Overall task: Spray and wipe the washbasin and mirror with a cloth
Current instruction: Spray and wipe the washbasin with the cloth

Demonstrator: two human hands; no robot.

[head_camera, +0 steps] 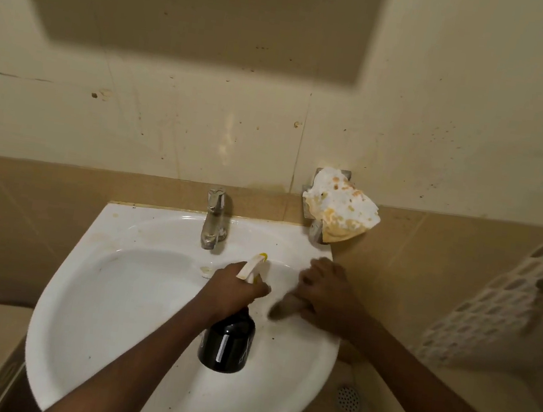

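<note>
One view only, head cam, wide-angle w/ bent edges. It sits above the washbasin (116, 323) and looks forward and steeply down, so the bowl fills the lower centre of frame and the tap (215, 219) stands just above mid-frame. Top half takes in the tiled wall (205, 121) behind. Cam is close: both forearms run in from the bottom edge, left hand (231, 290) and right hand (327, 296) meeting over the basin's right side, near centre. Floor drain (348, 398) shows bottom right, past the basin rim, well below. No 2nd view, so no shared area to tell.
</note>
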